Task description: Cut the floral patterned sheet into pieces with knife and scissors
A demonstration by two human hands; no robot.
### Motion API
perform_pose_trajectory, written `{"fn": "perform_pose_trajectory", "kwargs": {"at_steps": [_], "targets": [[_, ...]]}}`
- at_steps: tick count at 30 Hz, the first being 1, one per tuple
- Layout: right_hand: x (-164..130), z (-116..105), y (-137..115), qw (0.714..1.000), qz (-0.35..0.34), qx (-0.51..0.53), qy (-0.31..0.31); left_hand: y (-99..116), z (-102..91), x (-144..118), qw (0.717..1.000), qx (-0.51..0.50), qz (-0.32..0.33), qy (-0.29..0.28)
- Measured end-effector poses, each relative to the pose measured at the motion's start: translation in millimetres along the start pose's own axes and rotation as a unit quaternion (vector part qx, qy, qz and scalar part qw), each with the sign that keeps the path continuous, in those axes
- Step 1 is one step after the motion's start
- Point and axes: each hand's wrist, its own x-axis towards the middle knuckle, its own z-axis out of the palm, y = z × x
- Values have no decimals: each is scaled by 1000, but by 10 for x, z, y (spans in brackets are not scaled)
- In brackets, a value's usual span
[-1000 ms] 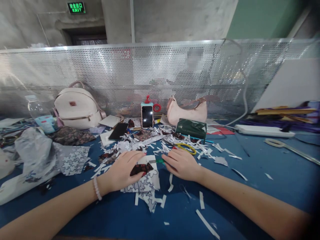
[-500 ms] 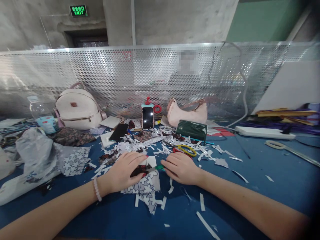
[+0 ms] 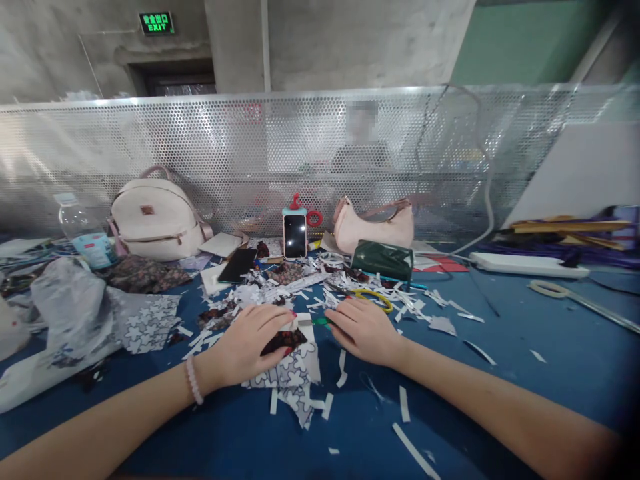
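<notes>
My left hand (image 3: 255,340), with a pink bead bracelet at the wrist, is closed on a dark patterned fabric piece (image 3: 283,341). My right hand (image 3: 367,330) is closed around a small green-handled tool (image 3: 321,321). Its narrow metal end points left, over a white paper piece (image 3: 305,330) at the upper edge of the fabric. Fingers hide most of the tool, so its exact kind does not show. Beneath my left hand lies grey fabric with a white flower print (image 3: 297,370). Yellow-handled scissors (image 3: 377,299) lie just behind my right hand.
White paper strips (image 3: 405,405) litter the blue table (image 3: 490,413). A phone (image 3: 295,235) stands upright between a white backpack (image 3: 157,220) and a pink handbag (image 3: 375,227). Behind them runs a perforated metal screen (image 3: 300,147), with a person (image 3: 361,157) beyond it.
The green-handled tool's metal end has moved up from the dark fabric to its upper edge. My right hand has shifted slightly with it. My left hand stays nearly still.
</notes>
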Motion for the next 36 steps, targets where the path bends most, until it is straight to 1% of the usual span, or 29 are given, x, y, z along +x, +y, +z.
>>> {"fn": "perform_pose_trajectory", "kwargs": {"at_steps": [6,12,15,17,19,20,22,24,26,28,31,36], "targets": [[11,7,-17,999,35,-3,14,4,-16,17,1000,17,23,-8],[19,22,-10,998,61,5,27,13,-25,22,999,29,26,-13],[7,-10,3,996,66,19,61,13,-23,11,999,35,19,-19],[-4,-54,3,993,54,38,100,7,-11,4,999,36,9,-16],[-8,-102,-13,990,2,58,128,-5,6,0,999,32,-6,-11],[-6,-119,-26,989,-35,63,127,-11,15,-1,999,29,-15,-9],[6,-128,-60,989,-97,51,95,-20,28,-2,999,23,-27,-7],[20,-99,-86,992,-116,22,49,-20,29,-1,999,23,-29,-4],[26,-48,-93,995,-99,-3,21,-9,17,-1,999,30,-25,2],[24,-1,-83,997,-77,-15,9,9,-1,0,999,39,-18,6],[17,29,-69,998,-54,-27,0,31,-23,2,999,47,-8,3],[24,16,-79,999,-33,-42,-9,21,-18,-3,999,45,12,6]]}}
